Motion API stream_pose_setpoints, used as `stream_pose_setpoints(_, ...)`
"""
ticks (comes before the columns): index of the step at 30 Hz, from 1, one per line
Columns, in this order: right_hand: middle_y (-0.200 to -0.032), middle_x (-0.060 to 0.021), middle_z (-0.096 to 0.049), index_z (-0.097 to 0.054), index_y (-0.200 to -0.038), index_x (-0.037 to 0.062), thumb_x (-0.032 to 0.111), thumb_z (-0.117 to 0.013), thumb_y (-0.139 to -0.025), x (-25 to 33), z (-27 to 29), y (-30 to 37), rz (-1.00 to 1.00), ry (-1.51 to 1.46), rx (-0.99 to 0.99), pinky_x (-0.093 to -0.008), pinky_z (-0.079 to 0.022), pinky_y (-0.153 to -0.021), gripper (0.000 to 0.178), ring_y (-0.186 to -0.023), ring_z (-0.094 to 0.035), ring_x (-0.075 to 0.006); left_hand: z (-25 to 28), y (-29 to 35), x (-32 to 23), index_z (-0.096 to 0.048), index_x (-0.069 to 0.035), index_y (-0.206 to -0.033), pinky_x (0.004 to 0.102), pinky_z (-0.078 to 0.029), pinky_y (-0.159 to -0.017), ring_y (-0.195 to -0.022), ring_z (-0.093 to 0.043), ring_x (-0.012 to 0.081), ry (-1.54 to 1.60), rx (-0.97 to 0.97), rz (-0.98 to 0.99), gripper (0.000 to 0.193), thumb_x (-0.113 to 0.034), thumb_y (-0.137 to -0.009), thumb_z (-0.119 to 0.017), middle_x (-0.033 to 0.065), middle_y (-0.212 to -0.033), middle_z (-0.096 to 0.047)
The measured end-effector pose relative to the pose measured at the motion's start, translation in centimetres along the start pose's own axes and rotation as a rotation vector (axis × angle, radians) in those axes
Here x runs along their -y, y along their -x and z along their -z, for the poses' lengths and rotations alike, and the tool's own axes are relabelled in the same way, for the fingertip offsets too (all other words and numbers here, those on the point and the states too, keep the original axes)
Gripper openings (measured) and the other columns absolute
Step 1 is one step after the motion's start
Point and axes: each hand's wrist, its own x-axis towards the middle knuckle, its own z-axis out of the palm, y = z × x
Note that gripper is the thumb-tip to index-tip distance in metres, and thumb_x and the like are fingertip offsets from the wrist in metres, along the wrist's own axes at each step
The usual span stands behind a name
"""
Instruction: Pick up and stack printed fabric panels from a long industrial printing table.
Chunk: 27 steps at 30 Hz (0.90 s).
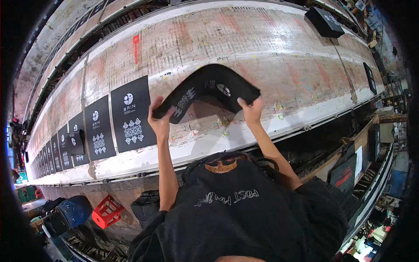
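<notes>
A black printed sheet (204, 79) arches upward between my two hands above the long table (187, 153), its middle bent into a hump. White emblems and a patterned block show on its surface. My left hand (159, 117) is closed on the sheet's left end, near the table's front edge. At the right end, my right hand (252, 109) pinches the lower corner between thumb and fingers. Just left of my left hand, a flat black sheet (120, 109) with similar white printing lies on the table. Whether the held sheet touches the tabletop cannot be made out.
More printed black sheets (91, 124) lie in a row to the left, one with a folded-over piece (77, 144). A black box-like stack (325, 24) sits far right. Below the front edge are a red plastic stool (106, 212), a blue drum (75, 212) and shelving at right.
</notes>
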Motion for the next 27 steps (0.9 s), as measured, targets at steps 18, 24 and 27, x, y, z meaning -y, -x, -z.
stream_pose_setpoints(18,-0.09,-0.0074,-0.067,-0.062,-0.099,-0.0068,0.01,-0.075,-0.079,-2.0,0.7,1.3,-0.207,0.0,-0.038,-0.0291,-0.048,-0.078,0.03,-0.082,-0.062,-0.0164,1.4,1.9,3.6,-0.067,0.006,-0.098,0.0262,-0.049,-0.076,-0.083,-0.06,0.0114,-0.064,0.056,0.112,0.026,0.004,-0.073,-0.074,0.0059,-0.093,-0.068)
stream_pose_setpoints(24,-0.095,-0.0096,-0.068,-0.063,-0.102,-0.0057,0.012,-0.074,-0.079,-4.2,1.1,1.9,-0.161,0.052,0.047,-0.031,-0.048,-0.082,0.031,-0.087,-0.062,-0.0178,1.7,1.7,3.2,-0.068,0.006,-0.096,0.0257,-0.049,-0.075,-0.078,-0.062,0.012,-0.152,0.14,0.116,0.024,0.0,-0.074,-0.076,0.0051,-0.089,-0.069)
stream_pose_setpoints(27,-0.096,-0.0096,-0.067,-0.063,-0.103,-0.0058,0.014,-0.076,-0.078,-3.3,1.4,1.9,-0.273,0.096,0.068,-0.0319,-0.048,-0.083,0.034,-0.089,-0.062,-0.0186,0.4,2.1,1.5,-0.067,0.007,-0.098,0.0264,-0.049,-0.076,-0.08,-0.062,0.0119,-0.156,0.11,0.113,0.024,0.001,-0.075,-0.075,0.0062,-0.091,-0.069)
